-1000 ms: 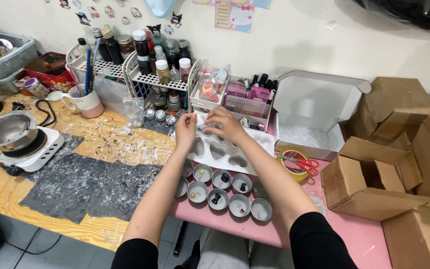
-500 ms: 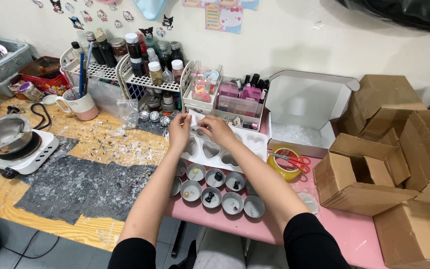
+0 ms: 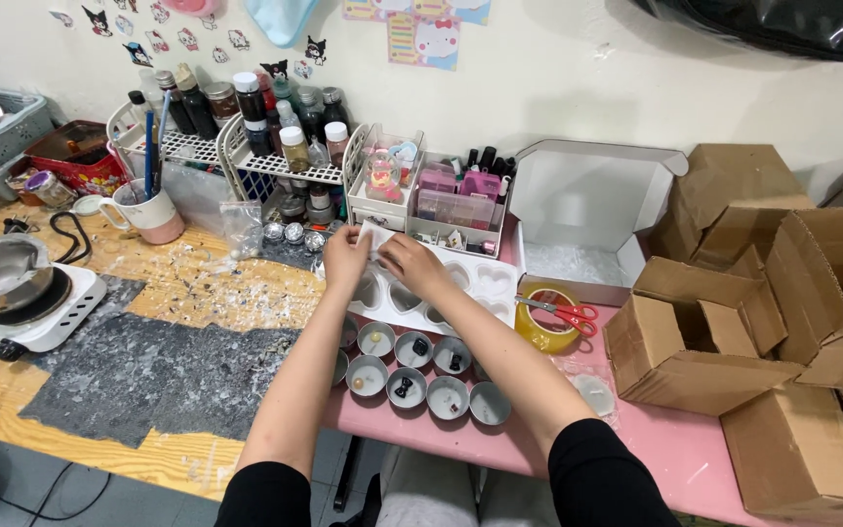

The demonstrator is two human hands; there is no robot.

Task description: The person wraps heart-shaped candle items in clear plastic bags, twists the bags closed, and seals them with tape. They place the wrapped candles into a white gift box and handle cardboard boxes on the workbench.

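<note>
While we look down over the white heart-shaped mould tray, our notes run thus:
Left hand: our left hand sits at the tray's far left corner, fingers curled, pinching a small pale piece.
Right hand: our right hand is just beside the left, over the tray's far edge, fingers bent onto the same piece.
Piece: we cannot tell what it is; it is held between both hands.
Round tins: in rows just near side of the tray, on the pink table.
Scissors: right of the tray, lying on a tape roll.
</note>
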